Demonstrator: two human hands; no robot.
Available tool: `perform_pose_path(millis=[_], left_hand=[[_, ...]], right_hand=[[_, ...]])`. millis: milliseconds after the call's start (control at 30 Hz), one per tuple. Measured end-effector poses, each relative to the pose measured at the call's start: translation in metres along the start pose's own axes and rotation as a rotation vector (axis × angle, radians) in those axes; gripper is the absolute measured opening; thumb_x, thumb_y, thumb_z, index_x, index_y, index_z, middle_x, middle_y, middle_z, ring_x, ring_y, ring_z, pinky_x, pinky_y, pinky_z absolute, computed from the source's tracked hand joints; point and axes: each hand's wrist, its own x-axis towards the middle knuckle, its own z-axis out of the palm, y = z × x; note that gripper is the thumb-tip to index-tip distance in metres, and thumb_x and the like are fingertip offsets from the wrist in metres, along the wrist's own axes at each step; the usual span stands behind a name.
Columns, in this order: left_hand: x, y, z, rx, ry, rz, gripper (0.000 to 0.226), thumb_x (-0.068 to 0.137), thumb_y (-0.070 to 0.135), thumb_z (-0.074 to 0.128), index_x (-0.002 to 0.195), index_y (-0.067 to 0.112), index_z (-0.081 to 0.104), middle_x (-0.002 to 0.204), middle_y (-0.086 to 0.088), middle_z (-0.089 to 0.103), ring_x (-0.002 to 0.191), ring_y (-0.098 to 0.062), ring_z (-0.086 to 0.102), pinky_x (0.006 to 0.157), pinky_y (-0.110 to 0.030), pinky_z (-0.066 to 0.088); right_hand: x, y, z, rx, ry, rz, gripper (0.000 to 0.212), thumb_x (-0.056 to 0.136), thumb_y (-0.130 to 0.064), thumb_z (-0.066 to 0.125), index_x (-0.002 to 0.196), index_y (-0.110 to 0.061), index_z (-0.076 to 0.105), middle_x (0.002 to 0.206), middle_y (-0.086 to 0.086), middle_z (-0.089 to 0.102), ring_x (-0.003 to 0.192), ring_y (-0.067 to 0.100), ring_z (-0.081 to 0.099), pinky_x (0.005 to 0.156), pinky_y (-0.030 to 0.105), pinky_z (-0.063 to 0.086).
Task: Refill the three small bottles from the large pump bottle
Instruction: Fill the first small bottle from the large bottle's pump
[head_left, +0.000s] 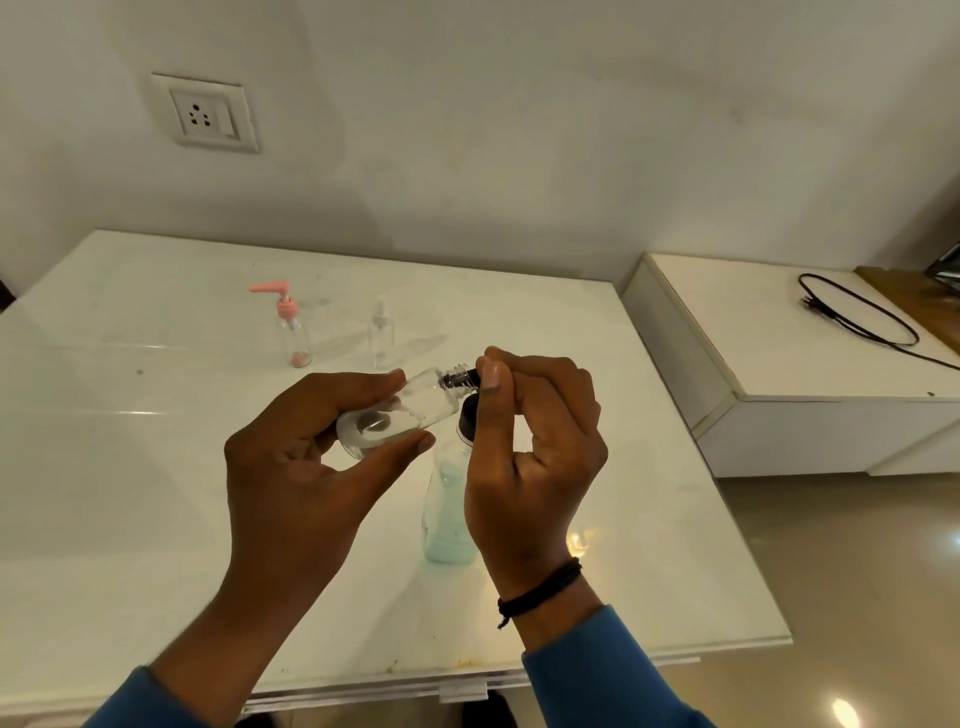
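My left hand (291, 457) grips a small clear plastic bottle (395, 415), tilted on its side above the white glossy table (130, 467), thumb under the body and fingers over it, its threaded neck pointing right. My right hand (530, 457) pinches at that neck between thumb and forefinger, where a dark cap (460, 378) seems to sit; I cannot tell if it is on or off. Just below and behind my right hand stands the large clear bottle with pale green liquid (449, 514), its black top partly hidden. Further back stand a small clear bottle with a pink pump (293, 332) and a small clear spray bottle (382, 338), near each other.
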Motion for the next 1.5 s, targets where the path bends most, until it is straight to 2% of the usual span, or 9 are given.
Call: perform_pose_path(millis=[267,400,533,667,900,1067,1233,1400,1500], left_hand=[[-0.0002,0.0013,0.0010,-0.004,0.003,0.016,0.045,0.068,0.017,0.086,0.109,0.007,0.073,0.103,0.002,0.074,0.097,-0.011,0.071,0.087,-0.015,0.054],[-0.0010,-0.0002,0.0012,-0.009,0.008,0.008,0.045,0.068,0.018,0.086,0.109,0.008,0.072,0.103,0.003,0.073,0.097,-0.012,0.071,0.086,-0.015,0.054],[-0.0013,0.0014,0.0000,-0.015,0.005,-0.001,0.045,0.068,0.017,0.086,0.109,0.007,0.073,0.104,0.004,0.073,0.098,-0.009,0.071,0.087,-0.012,0.053],[-0.0004,0.0004,0.0003,-0.009,0.004,-0.001,0.045,0.068,0.018,0.086,0.109,0.008,0.073,0.103,0.003,0.073,0.096,-0.012,0.071,0.087,-0.015,0.054],[-0.0008,0.0014,0.0001,-0.033,0.008,-0.007,0.044,0.067,0.017,0.087,0.108,0.008,0.073,0.102,0.002,0.074,0.095,-0.013,0.072,0.086,-0.015,0.054],[-0.0019,0.0006,-0.0002,-0.022,0.013,-0.007,0.044,0.067,0.020,0.086,0.108,0.010,0.073,0.102,0.004,0.074,0.096,-0.012,0.071,0.086,-0.014,0.054],[-0.0006,0.0011,0.0002,-0.023,0.004,-0.008,0.045,0.068,0.019,0.086,0.109,0.009,0.073,0.103,0.003,0.074,0.096,-0.013,0.072,0.087,-0.016,0.054],[-0.0015,0.0012,0.0007,-0.021,0.008,-0.001,0.044,0.068,0.020,0.086,0.108,0.011,0.072,0.103,0.005,0.073,0.097,-0.012,0.071,0.086,-0.015,0.054],[-0.0019,0.0009,0.0005,-0.038,0.018,-0.014,0.044,0.067,0.019,0.087,0.108,0.010,0.073,0.104,0.002,0.074,0.098,-0.016,0.072,0.088,-0.019,0.056]], right_hand=[[0.0065,-0.0010,-0.0024,-0.021,-0.011,-0.010,0.030,0.097,-0.015,0.058,0.072,-0.004,0.071,0.075,0.000,0.067,0.073,0.018,0.058,0.067,0.042,0.044],[0.0021,0.0012,-0.0013,0.004,-0.018,0.012,0.028,0.097,-0.014,0.059,0.074,-0.004,0.071,0.076,0.000,0.068,0.073,0.020,0.060,0.066,0.048,0.044],[0.0080,-0.0036,-0.0016,-0.024,-0.022,-0.012,0.030,0.096,-0.015,0.058,0.070,-0.004,0.069,0.072,0.000,0.065,0.071,0.017,0.056,0.064,0.043,0.043],[0.0046,0.0001,-0.0015,0.007,-0.029,-0.005,0.027,0.097,-0.013,0.059,0.074,-0.003,0.071,0.075,0.001,0.067,0.073,0.020,0.058,0.064,0.049,0.044],[0.0086,-0.0021,-0.0025,-0.033,-0.024,-0.030,0.028,0.096,-0.014,0.059,0.072,-0.004,0.070,0.075,0.001,0.067,0.073,0.017,0.057,0.066,0.041,0.044],[0.0028,0.0002,-0.0024,-0.006,-0.039,-0.004,0.028,0.097,-0.013,0.059,0.073,-0.004,0.070,0.076,-0.001,0.067,0.073,0.020,0.059,0.065,0.047,0.043],[0.0086,-0.0023,-0.0033,-0.016,-0.030,-0.024,0.029,0.096,-0.014,0.058,0.071,-0.004,0.069,0.074,0.000,0.066,0.072,0.017,0.056,0.066,0.042,0.043],[0.0011,0.0016,-0.0013,0.016,-0.031,0.012,0.027,0.097,-0.014,0.058,0.076,-0.003,0.071,0.077,0.001,0.067,0.075,0.019,0.059,0.064,0.050,0.045],[0.0063,-0.0005,-0.0016,-0.005,-0.031,-0.007,0.027,0.096,-0.013,0.059,0.072,-0.005,0.069,0.074,0.000,0.065,0.073,0.017,0.056,0.063,0.047,0.044]])
